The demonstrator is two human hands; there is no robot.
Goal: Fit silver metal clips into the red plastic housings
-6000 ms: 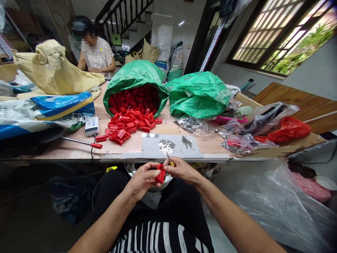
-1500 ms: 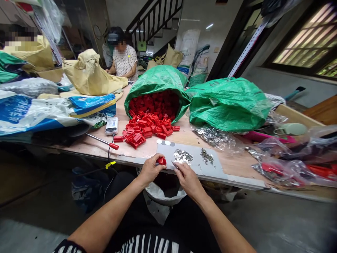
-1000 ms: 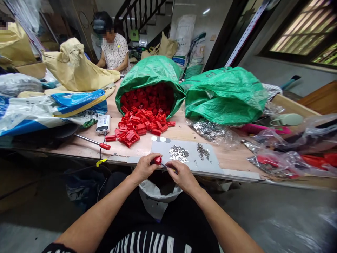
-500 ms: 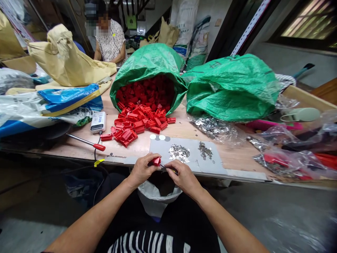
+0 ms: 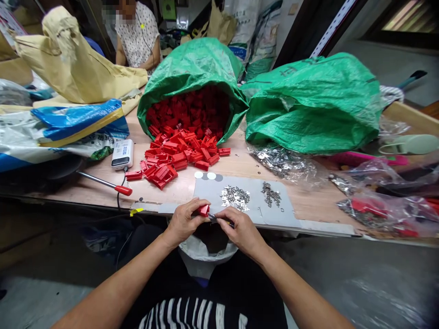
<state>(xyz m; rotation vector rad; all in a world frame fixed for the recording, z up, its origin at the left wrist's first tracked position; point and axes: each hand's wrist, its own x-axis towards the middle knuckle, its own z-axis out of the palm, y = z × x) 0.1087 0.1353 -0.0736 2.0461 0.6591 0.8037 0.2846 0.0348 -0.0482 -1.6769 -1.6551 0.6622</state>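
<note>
Pinched in my left hand (image 5: 185, 221) is a small red plastic housing (image 5: 204, 210), its open end facing right. My right hand (image 5: 239, 227) is closed on a thin dark tool (image 5: 213, 216), perhaps a screwdriver or tweezers, whose tip meets the housing's open end. Beyond my hands, on a grey mat (image 5: 206, 192), lie a heap of shiny small metal pieces (image 5: 235, 198) and a smaller, duller heap (image 5: 270, 195). Many similar red housings (image 5: 178, 155) spill from a green woven sack (image 5: 202, 59) behind. A white lined bin (image 5: 206, 253) stands below my hands.
Another green sack (image 5: 315, 105) lies at the right, beside bags of metal parts (image 5: 284, 162). On the left are a red-handled rod (image 5: 106, 183), a white power bank (image 5: 122, 154) with a cable, and a blue-white bag (image 5: 78, 123). A person (image 5: 137, 36) sits across the table.
The camera view has tilted down slightly and drawn closer to the table. Both hands keep nearly the same pose, with the tool still at the red housing.
</note>
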